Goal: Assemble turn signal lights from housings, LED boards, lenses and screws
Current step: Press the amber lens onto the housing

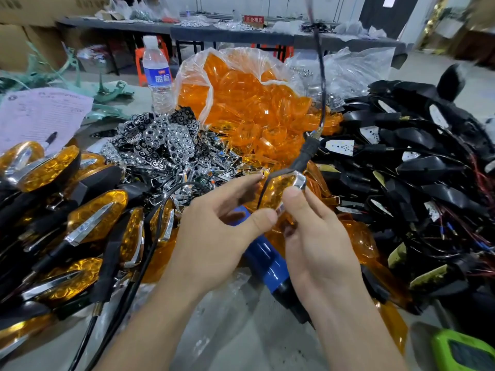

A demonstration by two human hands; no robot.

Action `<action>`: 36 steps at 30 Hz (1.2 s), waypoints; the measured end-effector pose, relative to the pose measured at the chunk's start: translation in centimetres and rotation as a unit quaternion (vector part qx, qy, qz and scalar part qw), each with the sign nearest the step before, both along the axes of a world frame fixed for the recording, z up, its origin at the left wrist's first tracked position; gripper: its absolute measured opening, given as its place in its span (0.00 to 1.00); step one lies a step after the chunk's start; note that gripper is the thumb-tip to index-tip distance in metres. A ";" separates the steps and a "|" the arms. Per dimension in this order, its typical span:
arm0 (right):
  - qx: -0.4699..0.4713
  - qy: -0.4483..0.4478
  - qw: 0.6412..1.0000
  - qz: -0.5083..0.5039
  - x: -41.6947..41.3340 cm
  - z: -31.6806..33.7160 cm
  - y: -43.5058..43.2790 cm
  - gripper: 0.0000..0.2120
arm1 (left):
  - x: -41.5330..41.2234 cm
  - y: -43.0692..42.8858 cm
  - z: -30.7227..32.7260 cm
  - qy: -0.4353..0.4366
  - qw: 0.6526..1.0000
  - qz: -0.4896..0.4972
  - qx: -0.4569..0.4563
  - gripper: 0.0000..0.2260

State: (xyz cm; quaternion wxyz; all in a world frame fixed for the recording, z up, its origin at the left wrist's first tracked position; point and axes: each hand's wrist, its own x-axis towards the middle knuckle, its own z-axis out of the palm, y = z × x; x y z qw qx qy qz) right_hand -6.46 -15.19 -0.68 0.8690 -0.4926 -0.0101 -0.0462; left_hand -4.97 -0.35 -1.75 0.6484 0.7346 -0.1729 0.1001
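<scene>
— though clutter covers most of it, what's the surface?
— a grey counter (267,352), partly under clear plastic film. behind it is a workshop room: a long dark table (241,34) strewn with parts, cardboard boxes (26,36) at far left, orange stools (142,62) by the table.
— counts?
— one water bottle (156,76), one pale paper sheet (34,113) with one pen (51,137) on it, one open bag of orange lenses (249,97), one blue power screwdriver (270,263) lying under the hands, one green device (463,352) at the near right corner. the finished lights (93,218) heaped on the left, the chrome reflectors (166,140) in the middle and the black housings (415,162) with wires on the right overlap too much to count.
— and the hands?
— both hold one turn signal light (281,188), amber lens up, above the counter's middle. left hand (214,236): grip narrow, thumb and forefinger pinching the light. right hand (318,245): thumb pressed on the lens, fingers curled behind it.
— anything in the way?
— a black cable (320,62) hangs from above across the lens bag, down towards the held light's stalk.
</scene>
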 end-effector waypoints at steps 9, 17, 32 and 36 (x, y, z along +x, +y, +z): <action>-0.268 0.035 0.946 -0.179 -0.3 0.4 -0.9 0.31 | 0.1 -0.1 -0.5 -0.024 0.997 0.058 0.044 0.24; -0.652 -0.183 0.706 -0.208 0.1 -0.3 -1.3 0.37 | 0.1 0.7 0.7 0.063 0.998 0.013 0.004 0.10; -0.470 -0.170 0.864 -0.066 -1.7 0.8 2.7 0.12 | 0.7 3.0 1.5 0.130 0.934 -0.214 -0.253 0.27; -0.531 -0.113 0.821 -0.175 -2.0 0.3 3.9 0.16 | 1.3 3.4 1.3 0.142 0.956 -0.078 -0.245 0.13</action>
